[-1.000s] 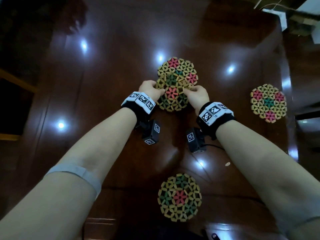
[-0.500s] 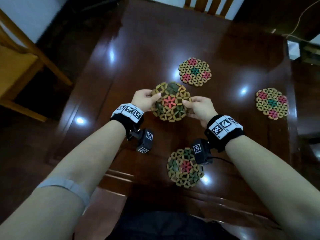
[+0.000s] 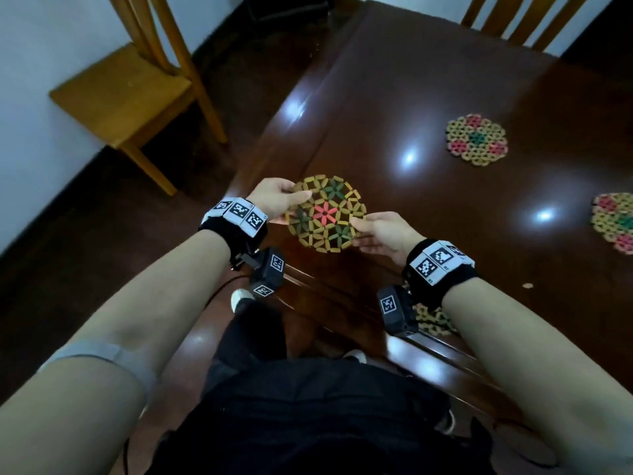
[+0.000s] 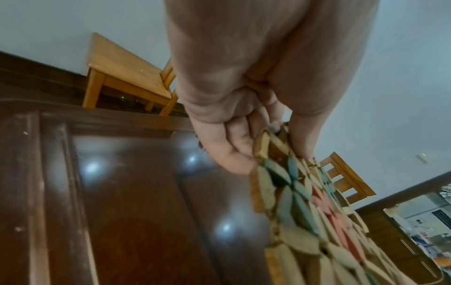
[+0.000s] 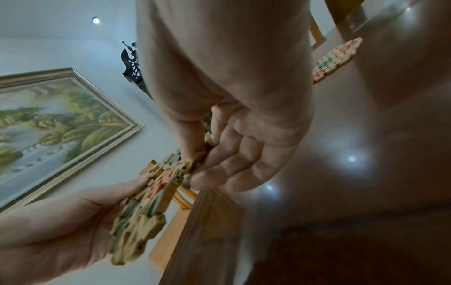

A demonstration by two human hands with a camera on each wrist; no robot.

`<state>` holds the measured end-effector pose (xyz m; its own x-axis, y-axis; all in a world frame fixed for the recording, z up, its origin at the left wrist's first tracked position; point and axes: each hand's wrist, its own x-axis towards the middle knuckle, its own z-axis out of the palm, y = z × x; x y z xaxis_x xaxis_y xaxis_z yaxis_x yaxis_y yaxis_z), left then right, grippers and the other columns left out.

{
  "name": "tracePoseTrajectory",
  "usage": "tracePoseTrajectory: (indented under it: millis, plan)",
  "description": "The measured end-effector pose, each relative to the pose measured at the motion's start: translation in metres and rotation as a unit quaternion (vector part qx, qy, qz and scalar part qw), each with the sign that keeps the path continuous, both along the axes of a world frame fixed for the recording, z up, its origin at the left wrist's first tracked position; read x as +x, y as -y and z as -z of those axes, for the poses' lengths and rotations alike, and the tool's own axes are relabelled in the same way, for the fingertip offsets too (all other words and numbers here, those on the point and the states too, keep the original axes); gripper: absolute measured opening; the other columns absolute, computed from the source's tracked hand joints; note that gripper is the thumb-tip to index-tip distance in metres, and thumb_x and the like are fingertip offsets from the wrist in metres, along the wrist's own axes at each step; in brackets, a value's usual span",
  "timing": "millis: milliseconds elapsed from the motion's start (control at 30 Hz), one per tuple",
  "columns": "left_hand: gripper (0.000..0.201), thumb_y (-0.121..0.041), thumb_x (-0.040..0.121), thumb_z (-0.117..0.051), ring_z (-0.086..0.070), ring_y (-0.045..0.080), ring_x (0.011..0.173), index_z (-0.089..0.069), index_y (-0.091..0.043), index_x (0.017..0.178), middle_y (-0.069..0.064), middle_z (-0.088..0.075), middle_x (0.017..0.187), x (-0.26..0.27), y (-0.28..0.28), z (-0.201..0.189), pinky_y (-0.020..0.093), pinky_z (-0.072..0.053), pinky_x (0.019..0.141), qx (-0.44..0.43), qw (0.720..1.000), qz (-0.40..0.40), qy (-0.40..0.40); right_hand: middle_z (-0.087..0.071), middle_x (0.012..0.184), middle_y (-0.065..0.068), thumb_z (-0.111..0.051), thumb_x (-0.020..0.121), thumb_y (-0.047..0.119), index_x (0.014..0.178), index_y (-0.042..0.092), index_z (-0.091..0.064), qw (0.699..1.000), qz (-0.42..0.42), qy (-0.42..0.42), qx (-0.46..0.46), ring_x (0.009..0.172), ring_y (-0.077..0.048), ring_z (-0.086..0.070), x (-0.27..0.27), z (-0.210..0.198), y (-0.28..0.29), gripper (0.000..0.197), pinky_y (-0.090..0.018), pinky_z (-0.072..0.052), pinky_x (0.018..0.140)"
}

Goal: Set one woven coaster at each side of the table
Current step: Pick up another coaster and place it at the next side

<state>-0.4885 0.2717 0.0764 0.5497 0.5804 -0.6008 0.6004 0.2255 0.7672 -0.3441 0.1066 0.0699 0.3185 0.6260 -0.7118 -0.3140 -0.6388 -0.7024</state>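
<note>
A round woven coaster (image 3: 327, 214) with a red flower centre hangs in the air over the dark table's left near edge (image 3: 308, 279). My left hand (image 3: 277, 198) pinches its left rim, and my right hand (image 3: 371, 228) pinches its right rim. In the left wrist view the thumb lies on top and the fingers beneath the coaster (image 4: 317, 212). The right wrist view shows the right hand (image 5: 195, 165) pinching the coaster (image 5: 151, 200). Three more coasters lie on the table: one mid-table (image 3: 476, 140), one at the right (image 3: 615, 222), and one at the near edge (image 3: 433, 320), mostly hidden by my right wrist.
A light wooden chair (image 3: 137, 87) stands on the floor left of the table, and another chair back (image 3: 513, 18) rises at the far side. My legs are below the near edge. A framed painting (image 5: 48, 125) hangs on the wall.
Both hands lifted the top coaster off another one at mid-table and carried it left and toward me, to the table's left near edge. The head view turned left.
</note>
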Motion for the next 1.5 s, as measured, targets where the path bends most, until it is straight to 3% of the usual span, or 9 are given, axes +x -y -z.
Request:
tracePoseTrajectory:
  millis: [267,467,600,766,933,1033,1233,1400,1500]
  plan:
    - [0.016,-0.031,0.090,-0.060,-0.070,0.024,0.094,-0.066,-0.018,0.097,0.009,-0.071,0.109,-0.065,-0.106,0.016,0.047,-0.055,0.091,0.007,1.000,0.031,0.002,-0.067,0.100,-0.002,-0.058,0.092,0.026,0.087,0.017,-0.062,0.996,0.048,0.081,-0.006,0.073,-0.011,-0.064,-0.090,0.020,-0.104,0.011,-0.026,-0.048,0.071]
    - [0.025,-0.029,0.090,-0.060,-0.066,0.027,0.100,-0.066,-0.010,0.106,0.012,-0.068,0.106,-0.140,-0.206,0.017,0.041,-0.057,0.084,0.052,0.997,0.047,-0.020,-0.064,0.103,-0.002,-0.059,0.091,0.026,0.117,0.011,-0.060,0.989,0.114,0.087,-0.018,0.073,-0.009,-0.059,-0.181,0.031,-0.206,0.030,-0.023,-0.046,0.066]
    - [0.024,-0.026,0.088,-0.062,-0.066,0.029,0.100,-0.066,-0.009,0.104,0.014,-0.068,0.106,-0.179,-0.256,0.016,0.046,-0.057,0.085,0.049,0.998,0.040,-0.023,-0.064,0.087,0.004,-0.065,0.087,0.022,0.095,0.020,-0.063,0.992,0.112,0.050,-0.010,0.078,-0.010,-0.058,-0.223,0.029,-0.254,0.009,-0.024,-0.045,0.068]
    - [0.019,-0.022,0.087,-0.064,-0.065,0.029,0.100,-0.065,-0.011,0.102,0.014,-0.066,0.106,-0.187,-0.300,0.023,0.048,-0.057,0.084,0.027,0.997,0.066,-0.028,-0.063,0.082,0.004,-0.067,0.085,0.018,0.094,0.017,-0.064,0.989,0.125,0.078,-0.014,0.073,-0.011,-0.056,-0.232,0.029,-0.292,0.009,-0.022,-0.044,0.063]
    - [0.024,-0.022,0.085,-0.067,-0.063,0.020,0.088,-0.068,-0.007,0.103,0.003,-0.063,0.093,-0.155,-0.336,0.026,0.021,-0.054,0.059,0.080,0.985,0.147,-0.031,-0.062,0.083,0.001,-0.065,0.086,0.016,0.096,0.015,-0.064,0.980,0.178,0.086,-0.022,0.074,-0.012,-0.055,-0.209,0.034,-0.320,0.010,-0.023,-0.043,0.060]
    - [0.018,-0.020,0.083,-0.069,-0.063,0.020,0.086,-0.069,-0.010,0.098,0.004,-0.064,0.093,-0.118,-0.359,0.027,0.031,-0.058,0.063,0.068,0.983,0.167,-0.029,-0.062,0.082,-0.002,-0.064,0.087,0.016,0.090,0.015,-0.063,0.972,0.219,0.088,-0.017,0.067,-0.011,-0.053,-0.184,0.039,-0.337,0.003,-0.022,-0.040,0.057]
    - [0.015,-0.009,0.080,-0.072,-0.064,0.025,0.093,-0.065,-0.021,0.085,0.006,-0.063,0.101,-0.032,-0.397,0.033,0.045,-0.059,0.076,0.042,0.978,0.204,-0.017,-0.062,0.085,-0.002,-0.062,0.088,0.015,0.106,0.009,-0.060,0.952,0.286,0.108,-0.018,0.066,-0.008,-0.055,-0.130,0.051,-0.367,0.018,-0.013,-0.045,0.049]
    - [0.037,-0.007,0.082,-0.068,-0.063,0.024,0.095,-0.060,-0.013,0.117,0.009,-0.062,0.110,0.030,-0.415,0.041,0.029,-0.055,0.058,0.030,0.958,0.286,0.000,-0.064,0.094,-0.003,-0.061,0.088,0.009,0.122,0.006,-0.052,0.926,0.361,0.106,-0.033,0.073,-0.006,-0.059,-0.099,0.054,-0.379,0.035,-0.008,-0.045,0.047]
    - [0.046,-0.006,0.081,-0.068,-0.063,0.025,0.094,-0.055,-0.015,0.124,0.011,-0.059,0.108,0.069,-0.423,0.048,0.030,-0.056,0.058,0.030,0.942,0.333,0.011,-0.063,0.101,-0.004,-0.062,0.087,0.009,0.129,0.007,-0.045,0.908,0.399,0.117,-0.044,0.076,-0.006,-0.059,-0.081,0.057,-0.384,0.046,-0.013,-0.044,0.053]
